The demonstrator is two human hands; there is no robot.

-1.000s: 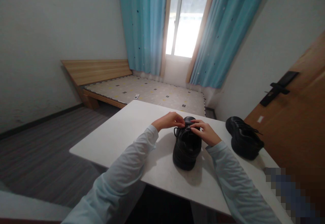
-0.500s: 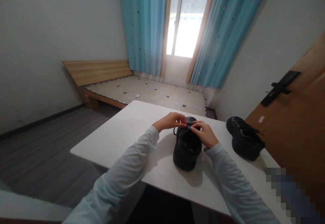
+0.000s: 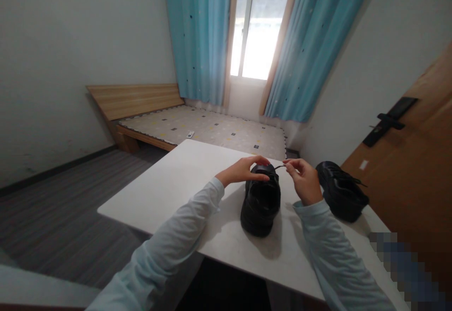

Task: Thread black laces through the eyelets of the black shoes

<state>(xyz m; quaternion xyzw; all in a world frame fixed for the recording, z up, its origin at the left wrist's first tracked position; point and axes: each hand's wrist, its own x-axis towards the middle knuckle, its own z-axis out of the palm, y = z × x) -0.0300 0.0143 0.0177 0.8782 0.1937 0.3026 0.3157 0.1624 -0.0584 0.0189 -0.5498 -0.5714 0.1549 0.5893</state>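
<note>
A black lace-up shoe stands on the white table with its heel toward me and its toe pointing away. My left hand grips its front part from the left, fingers over the far side and thumb across the lacing area. To the right of the shoe, my right hand pinches a black shoelace between thumb and fingers. That lace stretches from the shoe's front to my fingertips. The second black shoe rests near the table's right edge, just beyond my right hand.
The white table lies in front of me. Behind it is a bed with a patterned mattress and a small white object on it. Blue curtains flank a window. A wooden door is at right.
My right hand has moved right, away from the shoe, drawing the lace out with it. My left hand has opened wider from a pinch at the laces to a hold across the shoe's front.
</note>
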